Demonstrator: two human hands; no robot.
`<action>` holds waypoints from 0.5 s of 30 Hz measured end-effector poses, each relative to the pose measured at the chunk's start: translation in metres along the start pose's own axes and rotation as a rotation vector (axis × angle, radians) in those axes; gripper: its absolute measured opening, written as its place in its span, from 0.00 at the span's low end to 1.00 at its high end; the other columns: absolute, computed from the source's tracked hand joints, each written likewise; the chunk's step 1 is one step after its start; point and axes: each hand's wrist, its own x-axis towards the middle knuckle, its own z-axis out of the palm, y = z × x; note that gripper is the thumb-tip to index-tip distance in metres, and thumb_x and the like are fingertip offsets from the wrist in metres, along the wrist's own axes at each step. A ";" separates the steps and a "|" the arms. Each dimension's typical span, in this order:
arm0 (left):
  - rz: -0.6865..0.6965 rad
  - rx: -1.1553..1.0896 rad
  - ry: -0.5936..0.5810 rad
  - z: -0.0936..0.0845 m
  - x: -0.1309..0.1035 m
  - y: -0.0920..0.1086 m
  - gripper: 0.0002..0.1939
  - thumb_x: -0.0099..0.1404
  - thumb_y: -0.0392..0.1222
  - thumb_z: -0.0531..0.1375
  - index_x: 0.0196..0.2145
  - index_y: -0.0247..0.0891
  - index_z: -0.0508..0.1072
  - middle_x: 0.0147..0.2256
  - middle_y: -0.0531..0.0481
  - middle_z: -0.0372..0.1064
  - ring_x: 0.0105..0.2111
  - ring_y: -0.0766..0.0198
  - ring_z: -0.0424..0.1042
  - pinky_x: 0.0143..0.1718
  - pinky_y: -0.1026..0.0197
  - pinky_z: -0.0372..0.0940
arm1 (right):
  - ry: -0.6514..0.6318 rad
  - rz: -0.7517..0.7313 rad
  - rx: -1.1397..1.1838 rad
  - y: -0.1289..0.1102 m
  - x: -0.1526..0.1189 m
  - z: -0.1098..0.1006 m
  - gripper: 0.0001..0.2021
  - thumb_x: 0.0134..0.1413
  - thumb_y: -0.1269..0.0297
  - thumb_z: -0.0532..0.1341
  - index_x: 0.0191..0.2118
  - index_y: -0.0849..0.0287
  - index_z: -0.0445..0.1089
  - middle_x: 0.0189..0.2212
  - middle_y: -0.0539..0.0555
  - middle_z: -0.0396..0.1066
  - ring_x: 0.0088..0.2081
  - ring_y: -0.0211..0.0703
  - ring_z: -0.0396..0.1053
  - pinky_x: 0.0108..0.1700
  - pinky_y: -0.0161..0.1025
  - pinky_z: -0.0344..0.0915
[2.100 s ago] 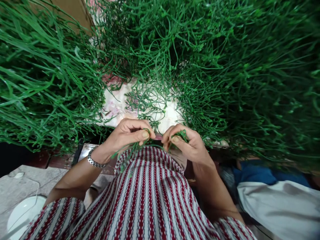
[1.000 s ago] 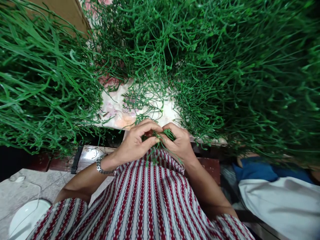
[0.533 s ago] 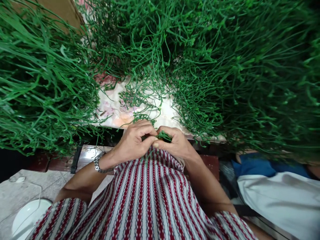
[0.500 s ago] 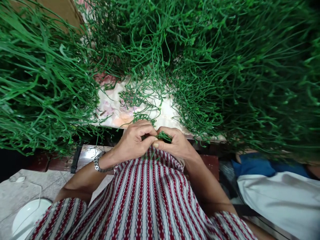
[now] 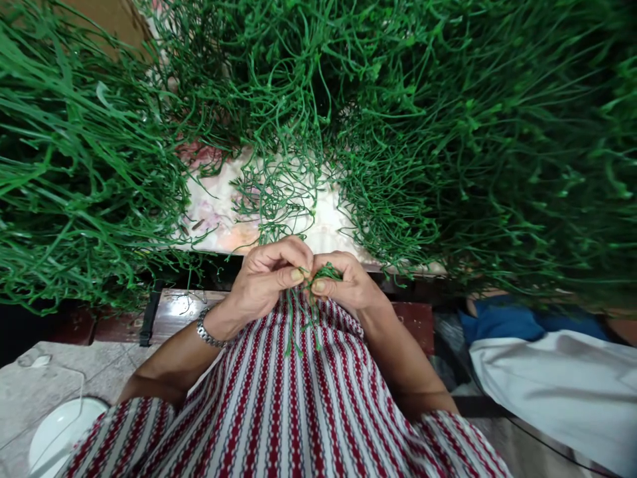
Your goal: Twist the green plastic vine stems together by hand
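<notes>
My left hand [image 5: 269, 279] and my right hand [image 5: 351, 282] meet in front of my striped top, at the table's near edge. A small clump of green plastic-looking plant stems [image 5: 327, 270] is closed in my right hand, between thumb and curled fingers. My left thumb and forefinger pinch thin green stems beside it. Several stem ends [image 5: 294, 335] hang below the hands against the cloth. Just beyond the fingers, loose stems [image 5: 283, 199] lie scattered on a pale flowered cover [image 5: 328, 222].
A tall heap of green stems [image 5: 74, 153] rises on the left, and a larger heap [image 5: 478, 159] spreads across the back and right. Behind the left heap stands a cardboard box [image 5: 109, 26]. Another person's white garment [image 5: 552, 385] is at the right. A white round object [image 5: 62, 428] sits low left.
My left hand has turned so its thumb and fingertips show more. Stem ends now hang lower and plainer below the hands. The clump stays in my right hand.
</notes>
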 end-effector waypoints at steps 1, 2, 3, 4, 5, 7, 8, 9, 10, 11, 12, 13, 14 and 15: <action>-0.014 -0.036 0.001 0.001 0.000 0.000 0.05 0.54 0.38 0.64 0.24 0.37 0.70 0.26 0.52 0.66 0.28 0.67 0.65 0.31 0.63 0.62 | -0.006 -0.008 -0.004 0.001 0.001 -0.001 0.15 0.47 0.56 0.65 0.27 0.65 0.66 0.19 0.49 0.68 0.19 0.30 0.61 0.22 0.29 0.58; -0.028 -0.065 -0.005 0.002 -0.001 0.000 0.05 0.54 0.38 0.63 0.25 0.37 0.70 0.26 0.52 0.67 0.28 0.67 0.66 0.31 0.62 0.63 | -0.013 -0.017 -0.014 0.001 0.001 -0.001 0.15 0.47 0.56 0.65 0.27 0.65 0.66 0.19 0.49 0.68 0.19 0.31 0.62 0.23 0.29 0.58; -0.044 -0.090 -0.013 0.003 -0.001 0.000 0.05 0.55 0.39 0.63 0.25 0.38 0.70 0.25 0.52 0.68 0.27 0.67 0.66 0.30 0.62 0.63 | -0.021 -0.030 -0.027 0.001 0.002 -0.002 0.15 0.47 0.56 0.65 0.27 0.65 0.66 0.20 0.50 0.69 0.20 0.31 0.63 0.23 0.29 0.59; -0.063 -0.114 -0.021 0.003 -0.001 0.001 0.05 0.55 0.39 0.63 0.26 0.38 0.69 0.25 0.52 0.68 0.26 0.66 0.66 0.28 0.62 0.63 | -0.028 -0.047 -0.036 0.001 0.003 -0.002 0.14 0.48 0.57 0.64 0.26 0.65 0.66 0.20 0.50 0.69 0.20 0.32 0.63 0.24 0.30 0.60; -0.083 -0.136 -0.025 0.003 -0.001 0.001 0.05 0.55 0.40 0.63 0.26 0.38 0.69 0.24 0.52 0.68 0.25 0.66 0.66 0.27 0.62 0.63 | -0.033 -0.063 -0.043 0.001 0.003 -0.002 0.14 0.48 0.57 0.64 0.26 0.65 0.66 0.20 0.51 0.69 0.21 0.32 0.64 0.25 0.30 0.60; -0.121 -0.185 -0.024 0.003 -0.001 0.002 0.06 0.55 0.39 0.62 0.25 0.37 0.68 0.23 0.53 0.66 0.23 0.67 0.65 0.24 0.64 0.62 | -0.032 -0.090 -0.053 0.000 0.004 -0.001 0.13 0.50 0.59 0.64 0.26 0.65 0.67 0.20 0.51 0.69 0.21 0.32 0.64 0.26 0.30 0.61; -0.139 -0.208 -0.023 0.003 0.000 0.002 0.06 0.54 0.38 0.62 0.25 0.36 0.68 0.22 0.53 0.65 0.23 0.67 0.65 0.23 0.64 0.61 | -0.030 -0.098 -0.059 0.001 0.005 0.000 0.12 0.50 0.60 0.63 0.26 0.65 0.67 0.20 0.51 0.69 0.21 0.31 0.65 0.26 0.29 0.61; -0.157 -0.231 -0.024 0.002 0.000 0.003 0.06 0.54 0.38 0.62 0.24 0.36 0.67 0.22 0.53 0.65 0.23 0.67 0.64 0.22 0.65 0.61 | -0.030 -0.102 -0.066 0.001 0.005 0.001 0.11 0.50 0.60 0.63 0.27 0.65 0.67 0.20 0.51 0.70 0.21 0.31 0.65 0.26 0.29 0.61; -0.174 -0.251 -0.028 0.002 0.000 0.003 0.06 0.54 0.37 0.62 0.24 0.36 0.67 0.22 0.52 0.65 0.22 0.67 0.64 0.22 0.65 0.60 | -0.031 -0.107 -0.079 0.001 0.005 0.002 0.11 0.50 0.60 0.63 0.27 0.65 0.67 0.20 0.51 0.70 0.21 0.32 0.65 0.27 0.29 0.61; -0.188 -0.268 -0.030 0.002 0.001 0.003 0.06 0.54 0.38 0.62 0.24 0.35 0.67 0.21 0.52 0.64 0.22 0.67 0.64 0.21 0.65 0.60 | -0.032 -0.115 -0.094 0.002 0.005 0.002 0.11 0.50 0.60 0.63 0.28 0.65 0.68 0.20 0.51 0.70 0.21 0.32 0.65 0.27 0.30 0.62; -0.206 -0.285 -0.030 0.001 0.001 0.003 0.07 0.55 0.39 0.61 0.24 0.35 0.67 0.21 0.52 0.64 0.22 0.67 0.64 0.21 0.65 0.59 | -0.031 -0.124 -0.112 0.002 0.004 0.003 0.11 0.51 0.60 0.63 0.28 0.65 0.68 0.20 0.51 0.70 0.21 0.32 0.65 0.27 0.30 0.62; -0.224 -0.305 -0.027 0.001 0.001 0.003 0.08 0.55 0.39 0.61 0.24 0.34 0.67 0.20 0.52 0.63 0.21 0.68 0.63 0.21 0.65 0.59 | -0.029 -0.133 -0.131 0.002 0.004 0.004 0.12 0.51 0.59 0.63 0.28 0.65 0.68 0.20 0.51 0.69 0.21 0.32 0.65 0.27 0.30 0.62; -0.242 -0.328 -0.021 0.000 0.001 0.004 0.08 0.56 0.40 0.61 0.24 0.34 0.67 0.19 0.53 0.61 0.21 0.68 0.61 0.21 0.66 0.58 | -0.027 -0.141 -0.152 0.002 0.003 0.004 0.12 0.51 0.58 0.62 0.28 0.64 0.68 0.19 0.50 0.69 0.21 0.32 0.65 0.27 0.29 0.62; -0.254 -0.347 -0.012 0.000 0.001 0.004 0.08 0.56 0.41 0.60 0.24 0.34 0.66 0.19 0.54 0.59 0.20 0.69 0.60 0.21 0.66 0.58 | -0.025 -0.148 -0.171 0.002 0.003 0.004 0.12 0.51 0.58 0.62 0.28 0.64 0.68 0.19 0.50 0.69 0.21 0.31 0.64 0.27 0.29 0.61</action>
